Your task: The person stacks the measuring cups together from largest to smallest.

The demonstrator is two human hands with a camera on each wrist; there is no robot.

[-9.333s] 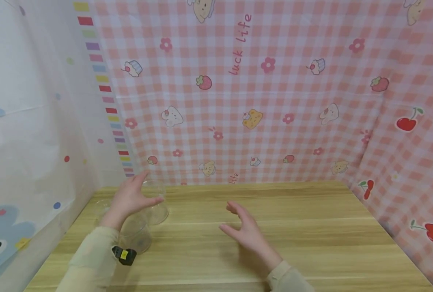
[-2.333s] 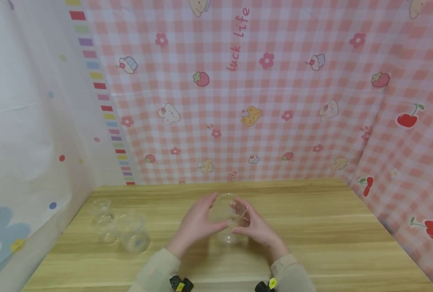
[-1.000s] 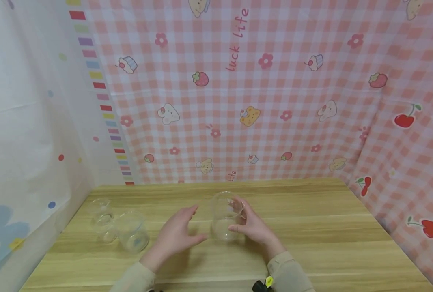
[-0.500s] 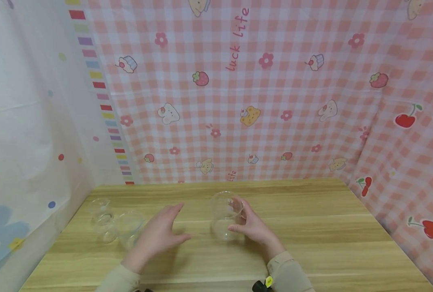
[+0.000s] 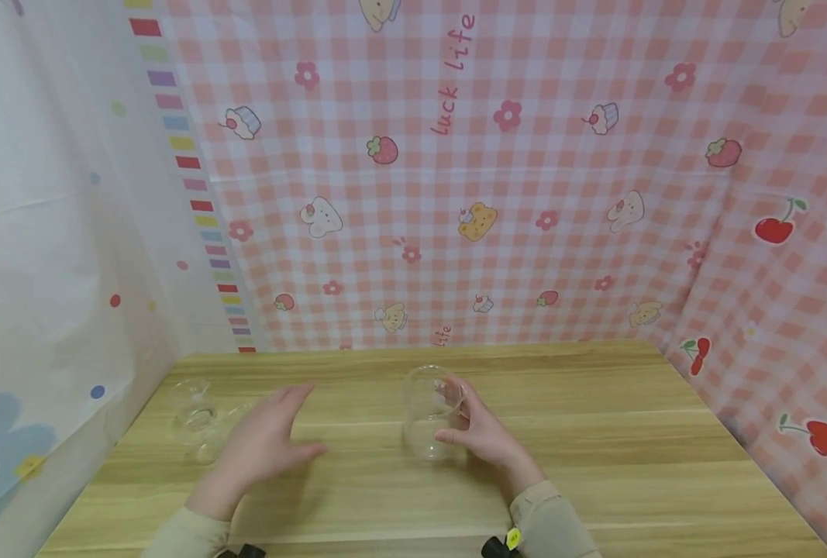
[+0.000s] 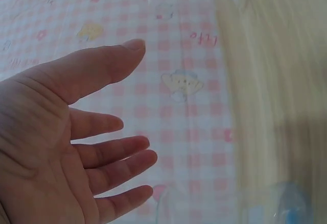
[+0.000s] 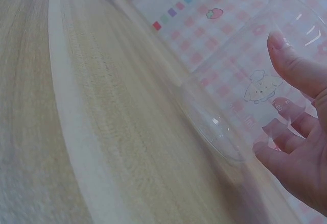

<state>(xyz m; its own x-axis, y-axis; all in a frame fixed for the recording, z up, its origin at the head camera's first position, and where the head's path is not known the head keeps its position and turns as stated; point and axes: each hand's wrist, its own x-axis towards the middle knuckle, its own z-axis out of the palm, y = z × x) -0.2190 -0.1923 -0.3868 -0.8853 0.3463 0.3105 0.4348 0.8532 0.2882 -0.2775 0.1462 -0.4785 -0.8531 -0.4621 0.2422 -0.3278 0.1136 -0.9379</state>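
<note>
A clear glass beaker [image 5: 423, 430] with white print on its side stands upright near the middle of the wooden table. My right hand [image 5: 486, 434] holds it from the right, thumb in front and fingers curved round the far side; the right wrist view shows the fingers through the beaker wall [image 7: 214, 122]. My left hand [image 5: 263, 442] is over the left part of the table, thumb and fingers spread, holding nothing. It largely hides a second clear beaker [image 5: 241, 411] in the head view; a clear vessel with a blue mark [image 6: 291, 211] shows low in the left wrist view.
Small clear glassware [image 5: 197, 418] stands at the table's left edge, beyond my left hand. A pink checked cloth [image 5: 413, 194] hangs behind the table [image 5: 594, 434] and along its right, a white patterned sheet [image 5: 50, 232] on the left.
My left hand has let go of the middle beaker and moved left, over the second beaker. Earlier both hands brought that beaker from the left to the middle. My right hand stays on it.
</note>
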